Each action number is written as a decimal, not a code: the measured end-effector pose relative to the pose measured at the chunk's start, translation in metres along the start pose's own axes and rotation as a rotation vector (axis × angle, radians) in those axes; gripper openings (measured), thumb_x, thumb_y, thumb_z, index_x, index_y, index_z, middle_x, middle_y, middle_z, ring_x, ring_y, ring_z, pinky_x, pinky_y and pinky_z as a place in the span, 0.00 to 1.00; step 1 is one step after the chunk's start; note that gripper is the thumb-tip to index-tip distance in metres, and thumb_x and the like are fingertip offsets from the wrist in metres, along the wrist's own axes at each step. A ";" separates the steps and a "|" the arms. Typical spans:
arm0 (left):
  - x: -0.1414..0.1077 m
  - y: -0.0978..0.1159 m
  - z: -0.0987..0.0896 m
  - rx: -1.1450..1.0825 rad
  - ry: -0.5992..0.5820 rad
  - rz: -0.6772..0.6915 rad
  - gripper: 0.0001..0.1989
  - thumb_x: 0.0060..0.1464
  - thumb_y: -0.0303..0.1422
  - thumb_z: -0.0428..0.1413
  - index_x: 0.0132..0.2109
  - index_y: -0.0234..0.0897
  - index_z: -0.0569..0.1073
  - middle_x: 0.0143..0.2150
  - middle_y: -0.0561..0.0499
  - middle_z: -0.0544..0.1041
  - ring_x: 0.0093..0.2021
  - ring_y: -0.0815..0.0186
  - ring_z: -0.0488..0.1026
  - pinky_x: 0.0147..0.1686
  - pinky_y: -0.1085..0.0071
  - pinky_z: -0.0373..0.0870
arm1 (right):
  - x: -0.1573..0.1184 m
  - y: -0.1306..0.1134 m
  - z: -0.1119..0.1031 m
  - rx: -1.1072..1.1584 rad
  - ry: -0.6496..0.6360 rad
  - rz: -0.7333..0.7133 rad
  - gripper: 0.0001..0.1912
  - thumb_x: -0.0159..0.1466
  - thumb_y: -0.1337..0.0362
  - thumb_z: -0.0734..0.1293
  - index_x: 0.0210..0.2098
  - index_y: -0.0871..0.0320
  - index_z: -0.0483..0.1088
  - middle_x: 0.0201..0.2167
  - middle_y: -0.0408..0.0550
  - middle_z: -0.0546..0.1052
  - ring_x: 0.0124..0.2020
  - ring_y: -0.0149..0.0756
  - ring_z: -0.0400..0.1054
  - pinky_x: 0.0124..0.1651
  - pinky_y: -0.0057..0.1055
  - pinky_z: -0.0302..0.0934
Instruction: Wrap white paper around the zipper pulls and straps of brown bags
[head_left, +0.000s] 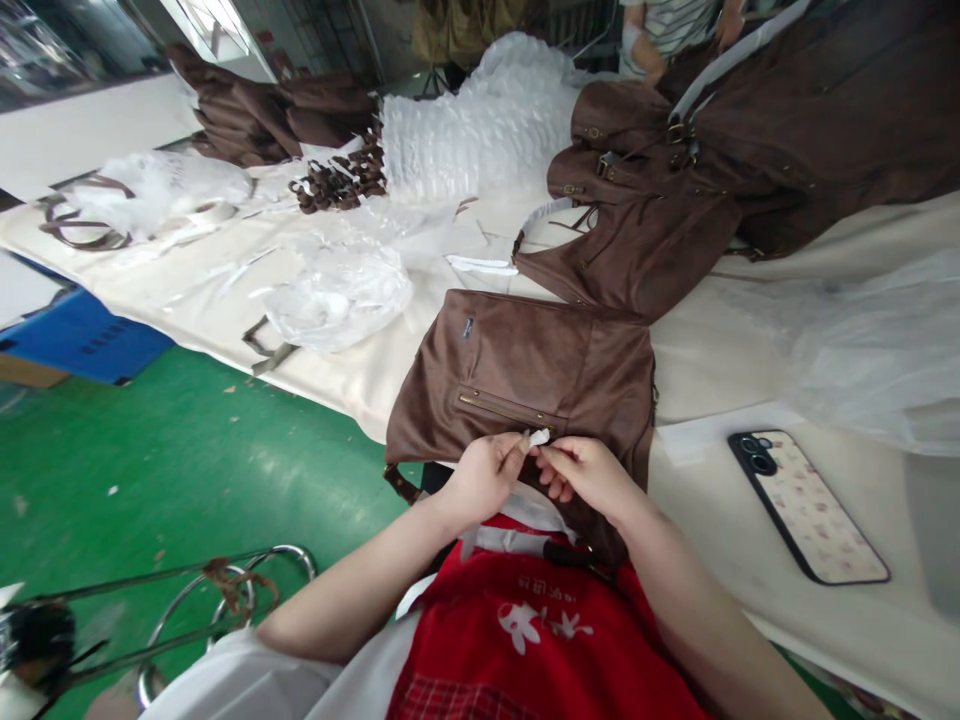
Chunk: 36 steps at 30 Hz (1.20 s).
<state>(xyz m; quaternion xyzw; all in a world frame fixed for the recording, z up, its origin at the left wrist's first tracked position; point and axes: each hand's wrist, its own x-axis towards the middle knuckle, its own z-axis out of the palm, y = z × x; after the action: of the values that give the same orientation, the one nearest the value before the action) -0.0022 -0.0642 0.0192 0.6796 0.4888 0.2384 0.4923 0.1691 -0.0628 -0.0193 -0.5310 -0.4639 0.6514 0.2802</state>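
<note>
A brown handbag (525, 350) lies at the table's front edge, with a brass zipper (499, 405) across its face. Over its lower part, my left hand (487, 478) pinches a small white wrapping piece (539, 437) between thumb and fingers, close to the zipper's right end. My right hand (585, 472) is closed in a pinch right beside that white piece, its fingertips almost meeting those of the left. What the right fingers hold is too small to make out. A white-wrapped strap (514, 540) hangs below my hands against the red apron.
More brown bags (630, 240) are heaped behind and to the right. A phone (814, 505) lies on the right, near clear plastic sheeting (885, 350). Plastic bags (341, 290) and bubble wrap (480, 125) cover the table further back. Across the table stands another person (667, 40).
</note>
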 end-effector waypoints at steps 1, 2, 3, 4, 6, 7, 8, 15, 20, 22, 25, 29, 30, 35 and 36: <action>-0.002 -0.001 -0.001 0.278 0.054 0.100 0.13 0.62 0.33 0.43 0.38 0.35 0.72 0.30 0.49 0.72 0.30 0.67 0.70 0.30 0.73 0.65 | -0.002 0.001 -0.001 0.033 0.011 -0.002 0.13 0.60 0.55 0.65 0.28 0.60 0.71 0.20 0.44 0.76 0.17 0.27 0.68 0.17 0.20 0.59; -0.004 -0.003 -0.001 0.519 0.076 0.161 0.13 0.62 0.31 0.44 0.42 0.35 0.72 0.34 0.48 0.74 0.34 0.64 0.72 0.33 0.71 0.67 | -0.004 0.002 -0.001 0.063 0.024 -0.003 0.16 0.60 0.53 0.65 0.28 0.60 0.71 0.20 0.44 0.75 0.16 0.27 0.68 0.16 0.20 0.58; -0.007 -0.005 -0.001 0.722 0.078 0.195 0.13 0.62 0.29 0.44 0.47 0.34 0.71 0.37 0.46 0.75 0.36 0.62 0.73 0.34 0.69 0.68 | -0.006 0.002 -0.001 0.087 0.035 -0.004 0.18 0.61 0.50 0.64 0.28 0.60 0.71 0.19 0.44 0.75 0.15 0.27 0.67 0.15 0.20 0.57; -0.009 -0.007 0.000 0.882 0.066 0.217 0.14 0.61 0.29 0.45 0.51 0.33 0.69 0.38 0.46 0.75 0.35 0.60 0.74 0.33 0.67 0.69 | -0.007 0.001 -0.001 0.107 0.042 -0.003 0.21 0.61 0.48 0.62 0.28 0.61 0.71 0.19 0.44 0.74 0.15 0.27 0.66 0.15 0.20 0.56; -0.013 -0.011 0.004 1.100 0.030 0.249 0.19 0.61 0.28 0.46 0.58 0.30 0.64 0.39 0.44 0.75 0.33 0.59 0.75 0.30 0.66 0.70 | -0.008 -0.002 0.000 0.120 0.044 0.013 0.27 0.62 0.43 0.59 0.27 0.62 0.72 0.18 0.46 0.74 0.13 0.27 0.65 0.13 0.20 0.55; -0.014 -0.012 0.007 1.166 0.016 0.262 0.20 0.61 0.27 0.46 0.60 0.29 0.62 0.39 0.44 0.75 0.33 0.58 0.75 0.29 0.65 0.70 | -0.009 -0.004 0.001 0.107 0.046 0.026 0.29 0.62 0.41 0.58 0.26 0.62 0.72 0.17 0.46 0.74 0.13 0.27 0.65 0.13 0.20 0.53; -0.015 -0.013 0.009 1.207 0.005 0.269 0.22 0.60 0.26 0.47 0.61 0.28 0.61 0.39 0.43 0.75 0.33 0.58 0.75 0.29 0.65 0.71 | -0.009 -0.005 0.002 0.087 0.054 0.036 0.31 0.62 0.40 0.58 0.25 0.62 0.72 0.16 0.46 0.73 0.12 0.27 0.64 0.12 0.20 0.52; -0.015 -0.017 0.019 0.947 0.048 0.181 0.16 0.59 0.25 0.46 0.55 0.32 0.64 0.39 0.42 0.73 0.36 0.58 0.74 0.33 0.68 0.68 | -0.011 -0.001 0.014 0.038 0.142 -0.098 0.20 0.59 0.47 0.65 0.27 0.59 0.70 0.16 0.40 0.70 0.12 0.24 0.60 0.13 0.20 0.51; -0.010 -0.013 0.016 0.333 0.180 0.005 0.04 0.61 0.30 0.47 0.40 0.39 0.66 0.27 0.53 0.68 0.26 0.64 0.68 0.28 0.73 0.59 | -0.013 0.009 0.018 0.036 0.193 -0.149 0.18 0.61 0.48 0.64 0.28 0.57 0.71 0.17 0.40 0.70 0.14 0.27 0.62 0.16 0.22 0.55; -0.007 -0.008 0.014 0.065 0.149 -0.037 0.05 0.61 0.32 0.49 0.35 0.39 0.65 0.25 0.54 0.65 0.25 0.67 0.64 0.27 0.74 0.58 | -0.013 0.010 0.018 0.026 0.186 -0.152 0.18 0.60 0.48 0.64 0.29 0.57 0.71 0.17 0.41 0.70 0.15 0.28 0.62 0.16 0.22 0.56; -0.003 -0.003 0.012 -0.374 0.043 -0.191 0.12 0.59 0.39 0.51 0.31 0.37 0.64 0.21 0.58 0.59 0.20 0.73 0.54 0.20 0.78 0.52 | -0.013 0.010 0.018 0.002 0.181 -0.158 0.19 0.60 0.46 0.64 0.29 0.56 0.71 0.17 0.41 0.71 0.15 0.28 0.63 0.16 0.22 0.56; 0.000 -0.001 0.002 -0.805 -0.147 -0.413 0.13 0.55 0.41 0.56 0.34 0.36 0.64 0.18 0.63 0.51 0.15 0.78 0.41 0.14 0.80 0.37 | -0.013 0.007 0.017 -0.012 0.194 -0.146 0.21 0.60 0.44 0.64 0.27 0.56 0.70 0.16 0.41 0.71 0.14 0.28 0.63 0.16 0.22 0.55; 0.001 -0.001 -0.002 -0.875 -0.206 -0.451 0.12 0.55 0.40 0.56 0.34 0.36 0.65 0.18 0.64 0.50 0.15 0.78 0.40 0.14 0.81 0.36 | -0.013 0.005 0.017 -0.014 0.201 -0.126 0.22 0.59 0.43 0.65 0.26 0.56 0.70 0.16 0.41 0.70 0.14 0.28 0.63 0.15 0.22 0.55; 0.001 -0.002 -0.011 -1.086 -0.505 -0.592 0.06 0.56 0.33 0.53 0.33 0.35 0.66 0.16 0.62 0.54 0.12 0.78 0.42 0.11 0.81 0.39 | -0.014 -0.003 0.022 -0.076 0.223 -0.048 0.27 0.57 0.38 0.64 0.22 0.57 0.69 0.14 0.42 0.70 0.12 0.29 0.62 0.13 0.24 0.53; -0.001 -0.002 -0.010 -1.051 -0.507 -0.583 0.08 0.57 0.34 0.52 0.33 0.35 0.67 0.16 0.60 0.58 0.11 0.77 0.46 0.11 0.81 0.43 | -0.015 -0.005 0.023 -0.089 0.214 -0.062 0.27 0.57 0.38 0.63 0.22 0.57 0.68 0.14 0.42 0.69 0.12 0.29 0.62 0.14 0.24 0.54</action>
<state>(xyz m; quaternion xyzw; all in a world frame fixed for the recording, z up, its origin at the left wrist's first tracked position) -0.0114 -0.0610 0.0218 0.2232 0.3402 0.1346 0.9035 0.1505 -0.0807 -0.0082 -0.5949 -0.4760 0.5607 0.3242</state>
